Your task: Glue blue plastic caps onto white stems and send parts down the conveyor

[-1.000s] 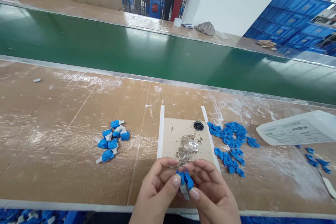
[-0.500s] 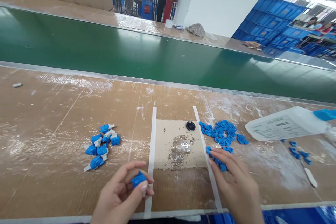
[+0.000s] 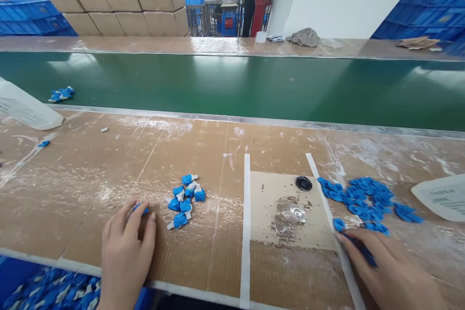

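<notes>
- a blue piece (image 3: 140, 209) lies on the brown table (image 3: 83, 179), just under the fingertips of the left hand (image 3: 125, 244). only a sliver of it shows between two fingers, so its long axis cannot be told.
- the left hand is palm down, with its fingers stretched forward and lightly bent over that piece. they touch it, but whether they pinch it or only rest on it cannot be told.
- just to the right of those fingertips, and apart from them, sits a small group of blue-and-white pieces (image 3: 185, 197). the nearest one lies flat, its white stub pointing left and toward the person, so its long axis runs roughly crosswise to the fingers.
- the left hand is much the nearer hand to this group; the right hand (image 3: 387, 269) is well apart from it, beyond the cardboard pad (image 3: 269, 189).
- the right hand lies flat at the near edge of the loose blue pieces (image 3: 363, 196). its fingers point left and away, and some blue shows beneath them. whether they have closed on a piece cannot be told.
- the heap spreads away and to the right of those fingertips.
- between the hands, two white strips (image 3: 246, 223) border the pad, which carries a black disc (image 3: 303, 183) and a clear dome (image 3: 296, 213).
- beyond the table runs a green belt (image 3: 254, 87). a blue bin (image 3: 39, 295) full of pieces sits below the table's near edge, under the left wrist.
</notes>
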Available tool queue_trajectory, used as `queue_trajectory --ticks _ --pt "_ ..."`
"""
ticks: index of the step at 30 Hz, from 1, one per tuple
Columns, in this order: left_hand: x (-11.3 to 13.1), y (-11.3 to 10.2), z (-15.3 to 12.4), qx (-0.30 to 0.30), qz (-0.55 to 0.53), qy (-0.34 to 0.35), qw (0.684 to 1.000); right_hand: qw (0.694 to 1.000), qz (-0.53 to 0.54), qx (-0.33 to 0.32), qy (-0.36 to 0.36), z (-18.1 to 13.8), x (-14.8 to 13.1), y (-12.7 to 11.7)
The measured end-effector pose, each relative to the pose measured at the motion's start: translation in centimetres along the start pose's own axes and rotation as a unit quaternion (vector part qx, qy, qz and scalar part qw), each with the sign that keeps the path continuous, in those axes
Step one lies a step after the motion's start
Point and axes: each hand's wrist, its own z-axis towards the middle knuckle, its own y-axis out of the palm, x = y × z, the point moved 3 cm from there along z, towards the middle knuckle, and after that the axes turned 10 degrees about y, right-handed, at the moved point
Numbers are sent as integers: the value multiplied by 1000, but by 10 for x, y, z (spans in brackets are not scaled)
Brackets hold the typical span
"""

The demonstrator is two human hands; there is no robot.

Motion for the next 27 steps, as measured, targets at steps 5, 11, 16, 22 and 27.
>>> queue_trajectory --ticks 5,11,16,22,27 --pt "33 0 30 50 -20 140 989 981 -125 11 -145 6 -10 -6" --pt "53 23 58 -86 -29 406 909 998 50 -32 35 4 8 -17" --pt "43 41 70 -85 -34 462 882 992 106 -74 1 -1 16 -24" --pt "35 51 75 -134 -54 476 867 991 58 -94 -77 -5 17 -14" --pt "46 47 84 -179 -109 440 873 987 41 -92 -123 6 11 -18"
